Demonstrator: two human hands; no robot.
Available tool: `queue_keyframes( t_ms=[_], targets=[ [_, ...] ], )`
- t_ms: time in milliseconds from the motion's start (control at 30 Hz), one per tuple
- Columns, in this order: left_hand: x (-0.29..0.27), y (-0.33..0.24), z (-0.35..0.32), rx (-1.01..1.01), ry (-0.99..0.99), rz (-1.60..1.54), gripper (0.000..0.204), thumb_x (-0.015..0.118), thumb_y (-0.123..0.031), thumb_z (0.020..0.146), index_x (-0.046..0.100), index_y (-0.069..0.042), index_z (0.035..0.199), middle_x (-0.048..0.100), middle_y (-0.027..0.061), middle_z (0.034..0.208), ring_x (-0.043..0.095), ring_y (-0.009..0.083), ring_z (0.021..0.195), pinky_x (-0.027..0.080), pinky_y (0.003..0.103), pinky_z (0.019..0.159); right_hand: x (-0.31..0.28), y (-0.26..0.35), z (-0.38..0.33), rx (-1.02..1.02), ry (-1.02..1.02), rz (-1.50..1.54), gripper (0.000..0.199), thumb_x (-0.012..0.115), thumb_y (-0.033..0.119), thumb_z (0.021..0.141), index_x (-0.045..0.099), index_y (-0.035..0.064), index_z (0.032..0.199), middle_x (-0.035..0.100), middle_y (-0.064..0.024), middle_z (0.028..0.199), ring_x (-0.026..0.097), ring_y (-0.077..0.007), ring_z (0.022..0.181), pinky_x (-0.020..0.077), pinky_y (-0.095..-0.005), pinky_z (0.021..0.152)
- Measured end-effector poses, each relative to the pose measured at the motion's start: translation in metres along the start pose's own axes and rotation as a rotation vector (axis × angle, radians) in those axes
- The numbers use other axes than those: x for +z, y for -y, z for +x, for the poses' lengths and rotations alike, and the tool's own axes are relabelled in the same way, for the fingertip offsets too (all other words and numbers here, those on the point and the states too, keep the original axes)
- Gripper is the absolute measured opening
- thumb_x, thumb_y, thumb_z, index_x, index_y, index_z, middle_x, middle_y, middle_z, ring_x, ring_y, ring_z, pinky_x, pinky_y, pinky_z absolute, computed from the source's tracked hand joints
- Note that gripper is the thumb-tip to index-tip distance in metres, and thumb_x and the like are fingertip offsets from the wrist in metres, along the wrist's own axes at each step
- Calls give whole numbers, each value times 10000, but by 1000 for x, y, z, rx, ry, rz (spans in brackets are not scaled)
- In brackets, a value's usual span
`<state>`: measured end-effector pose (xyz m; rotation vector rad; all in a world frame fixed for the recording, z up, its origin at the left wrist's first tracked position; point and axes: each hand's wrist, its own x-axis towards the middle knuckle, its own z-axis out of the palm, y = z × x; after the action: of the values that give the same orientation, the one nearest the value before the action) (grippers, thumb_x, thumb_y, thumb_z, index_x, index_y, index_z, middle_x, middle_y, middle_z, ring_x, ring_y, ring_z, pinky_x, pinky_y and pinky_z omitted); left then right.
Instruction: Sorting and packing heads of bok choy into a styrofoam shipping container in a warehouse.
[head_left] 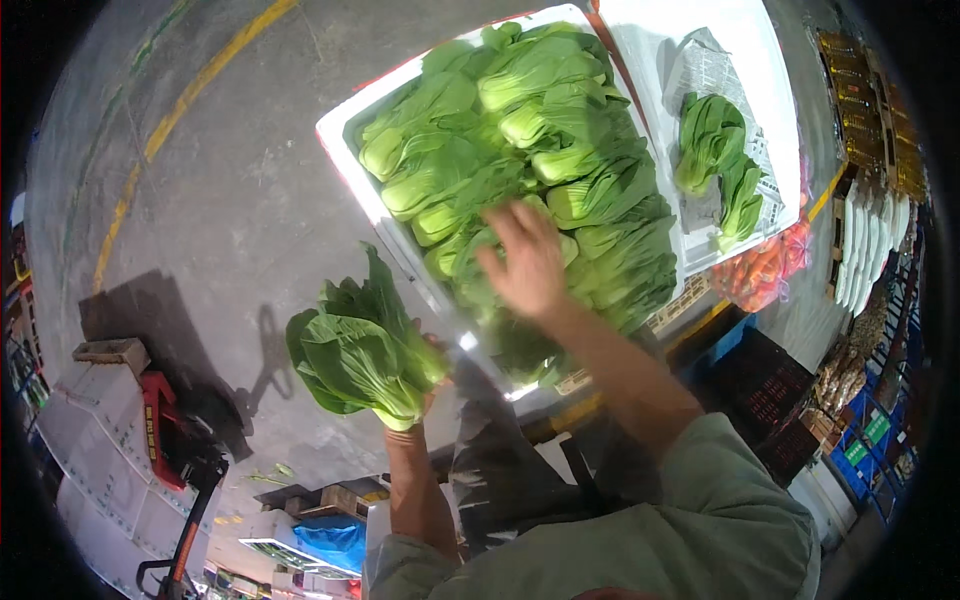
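Observation:
Several heads of bok choy lie packed in rows in a white foam box, pale stems and dark green leaves overlapping. At the box's near left side, over the floor, my left hand grips a bunch of bok choy by its stem end, leaves pointing up and away; the leaves hide most of my fingers. Over the middle of the box reaches my right hand, slightly blurred, fingers apart and nothing seen in them. It is close above the heads; whether it touches them I cannot tell.
A second white foam box adjoins on the right, with newspaper and a few bok choy inside. Beyond it sits a bag of carrots. Dark crates stand right of me. A red pallet jack is at lower left.

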<state>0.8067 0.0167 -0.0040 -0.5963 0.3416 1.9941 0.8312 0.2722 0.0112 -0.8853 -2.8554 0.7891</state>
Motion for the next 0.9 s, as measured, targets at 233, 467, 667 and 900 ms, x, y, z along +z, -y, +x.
queue_keyframes(
  t_ms=[233,467,667,900],
  targets=[
    [-18,12,-27,68,-191,57,777,552,-500,866,276,-41,1430,487,208,1306,517,405,1145,523,578,823,19,-43,7,-147,13,-31,531,661,231,750,510,35,1220,508,-171,1213,480,-354,1115,380,-423,954],
    [6,7,-22,103,-136,59,740,545,-480,880,296,-42,1421,452,210,1343,498,376,1185,522,581,835,-49,-52,-24,-317,311,-199,584,700,149,632,570,44,1192,527,-126,1171,469,-309,1121,364,-470,965],
    [-3,-1,-28,31,-143,146,706,513,-480,899,304,-55,1422,442,198,1362,473,382,1215,503,600,853,-69,-78,-26,-382,298,-134,606,639,-13,572,581,107,1163,492,-136,1172,450,-329,1148,357,-453,997],
    [4,2,-14,-15,-118,110,754,511,-519,878,300,-39,1421,433,209,1364,453,400,1217,508,584,850,-69,-81,-38,94,132,440,481,627,-55,675,561,31,1143,578,-120,1141,569,-234,1047,458,-351,901]
  ],
)
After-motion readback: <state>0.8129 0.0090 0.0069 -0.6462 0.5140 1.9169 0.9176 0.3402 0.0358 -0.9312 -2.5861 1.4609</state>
